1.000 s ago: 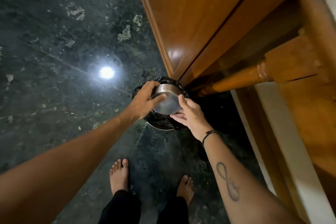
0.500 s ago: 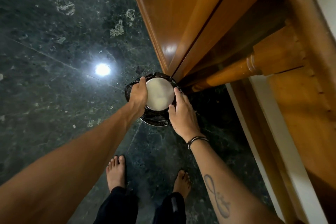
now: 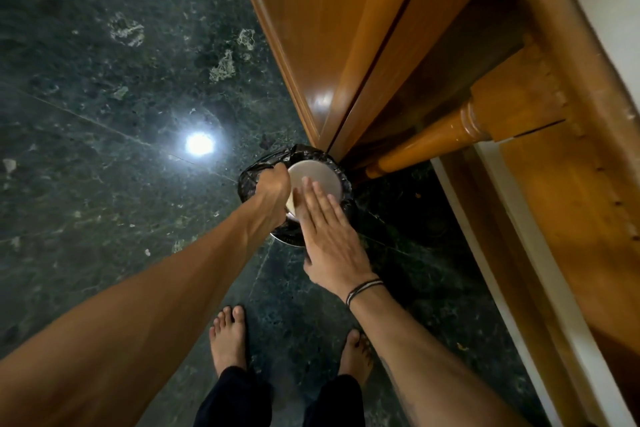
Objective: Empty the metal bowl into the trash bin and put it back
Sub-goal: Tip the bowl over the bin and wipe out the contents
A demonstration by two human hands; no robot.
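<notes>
Near the middle of the frame, your left hand (image 3: pixel 273 184) grips the side of the metal bowl (image 3: pixel 317 177), held upside down over the trash bin (image 3: pixel 251 180). A black bag lines the bin; what is inside is hidden. Your right hand (image 3: pixel 329 239) lies flat and open on the bowl's bottom.

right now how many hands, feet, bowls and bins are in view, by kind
hands: 2, left, right
feet: 2, and
bowl: 1
bin: 1
total: 6
</notes>
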